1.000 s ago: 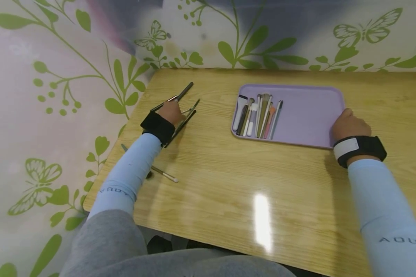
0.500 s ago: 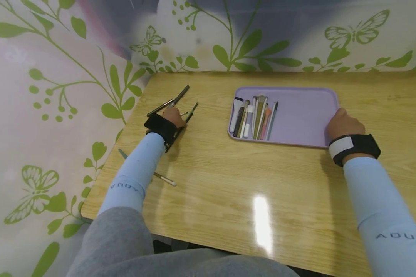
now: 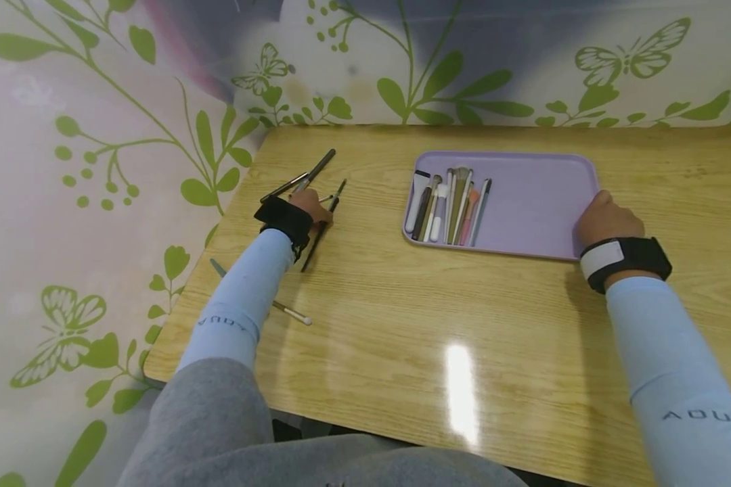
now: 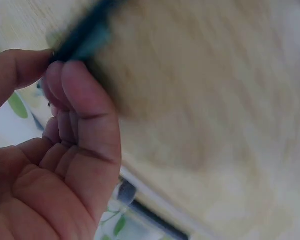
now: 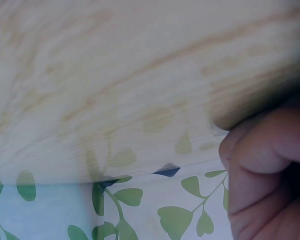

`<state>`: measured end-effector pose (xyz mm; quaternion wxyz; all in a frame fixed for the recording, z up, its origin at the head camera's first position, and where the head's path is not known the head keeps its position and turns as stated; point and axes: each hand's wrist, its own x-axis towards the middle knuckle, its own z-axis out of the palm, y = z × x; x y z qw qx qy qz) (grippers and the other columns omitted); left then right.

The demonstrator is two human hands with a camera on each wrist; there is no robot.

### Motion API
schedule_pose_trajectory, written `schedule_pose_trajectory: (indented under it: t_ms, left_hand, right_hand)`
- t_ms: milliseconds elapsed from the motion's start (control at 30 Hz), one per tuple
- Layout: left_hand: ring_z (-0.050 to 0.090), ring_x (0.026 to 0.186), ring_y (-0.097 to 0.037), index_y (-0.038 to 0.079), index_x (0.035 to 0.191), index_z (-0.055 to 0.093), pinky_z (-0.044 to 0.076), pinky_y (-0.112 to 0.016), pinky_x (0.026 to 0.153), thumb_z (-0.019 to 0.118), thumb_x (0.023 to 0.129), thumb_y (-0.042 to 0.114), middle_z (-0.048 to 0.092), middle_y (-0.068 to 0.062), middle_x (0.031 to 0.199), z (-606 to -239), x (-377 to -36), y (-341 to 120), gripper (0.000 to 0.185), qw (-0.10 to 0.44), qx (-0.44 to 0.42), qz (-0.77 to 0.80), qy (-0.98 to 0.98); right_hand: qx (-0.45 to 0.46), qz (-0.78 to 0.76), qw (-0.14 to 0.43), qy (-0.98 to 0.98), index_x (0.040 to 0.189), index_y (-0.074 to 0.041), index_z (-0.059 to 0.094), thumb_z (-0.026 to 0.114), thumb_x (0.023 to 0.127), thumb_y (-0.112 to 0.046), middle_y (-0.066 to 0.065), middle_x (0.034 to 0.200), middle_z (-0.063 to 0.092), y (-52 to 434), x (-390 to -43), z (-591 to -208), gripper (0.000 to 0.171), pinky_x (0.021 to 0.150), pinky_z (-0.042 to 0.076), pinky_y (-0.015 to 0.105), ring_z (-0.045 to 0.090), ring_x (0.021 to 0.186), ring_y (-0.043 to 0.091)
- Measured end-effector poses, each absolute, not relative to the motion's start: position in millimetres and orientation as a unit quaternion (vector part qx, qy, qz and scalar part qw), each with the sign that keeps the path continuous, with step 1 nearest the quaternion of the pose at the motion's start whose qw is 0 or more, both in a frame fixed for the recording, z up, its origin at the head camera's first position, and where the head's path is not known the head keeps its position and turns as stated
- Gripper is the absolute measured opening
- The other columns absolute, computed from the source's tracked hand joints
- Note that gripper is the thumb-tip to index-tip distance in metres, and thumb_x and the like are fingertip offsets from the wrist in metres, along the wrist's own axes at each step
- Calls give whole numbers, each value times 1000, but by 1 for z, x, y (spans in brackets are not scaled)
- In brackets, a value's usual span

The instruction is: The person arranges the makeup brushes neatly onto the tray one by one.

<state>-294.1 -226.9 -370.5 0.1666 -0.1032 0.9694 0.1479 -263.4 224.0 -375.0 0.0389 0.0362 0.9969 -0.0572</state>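
Note:
In the head view my left hand [image 3: 309,205] is over the far left of the table, pinching a slim dark makeup brush [image 3: 318,242] between thumb and fingertips. The left wrist view shows this brush as a blurred dark teal stick [image 4: 85,32]. Beside the hand, two dark brushes [image 3: 319,166] lie touching or crossing, and a thin greenish one [image 3: 342,187] shows past the fingers. My right hand [image 3: 610,223] grips the right edge of a lilac tray [image 3: 542,203]; its fingertips are hidden. Several makeup brushes [image 3: 459,206] lie side by side in the tray's left part.
A brush with a pale tip [image 3: 292,313] and a teal-ended piece [image 3: 217,268] lie partly hidden under my left forearm. A patterned wall [image 3: 128,203] borders the table [image 3: 378,338] on the left and back.
My left hand has shifted slightly right, and the dark brush's lower end now shows clear of the wrist. The right hand stays on the tray. The head view has shifted a little.

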Motion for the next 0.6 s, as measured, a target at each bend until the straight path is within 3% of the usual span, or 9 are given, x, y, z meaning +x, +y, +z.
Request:
schedule_pose_trajectory:
  t_ms: [167,333,467,600]
  left_hand:
    - [44,35,-6,9,54,55,40,-20,43,60,72,33,44,5,39,-367,-288,-223,31,153,-101,136,974]
    - [46,38,-9,8,50,59,43,-25,57,60,74,29,45,4,37,-358,-289,-220,32,120,-71,121,983]
    - [56,50,-13,2,78,66,48,-29,67,58,78,23,62,-6,58,-330,-290,-193,22,75,-62,233,967]
    - [62,68,-20,2,105,57,48,-30,71,58,78,15,64,-15,86,-310,-296,-136,29,73,-49,427,900]
  right_hand:
    - [32,-52,40,997,91,13,32,19,87,-4,30,63,48,224,-262,-376,22,39,34,37,49,50,34]
    - [28,-47,33,998,93,15,33,20,86,-3,29,62,48,223,-262,-376,24,39,34,37,50,50,34]
    - [27,-52,36,998,93,15,34,20,86,-4,30,63,48,224,-262,-376,24,39,34,38,50,50,34]
    - [26,-51,42,997,92,15,33,21,86,-4,30,62,48,226,-262,-375,23,39,34,37,49,49,33]
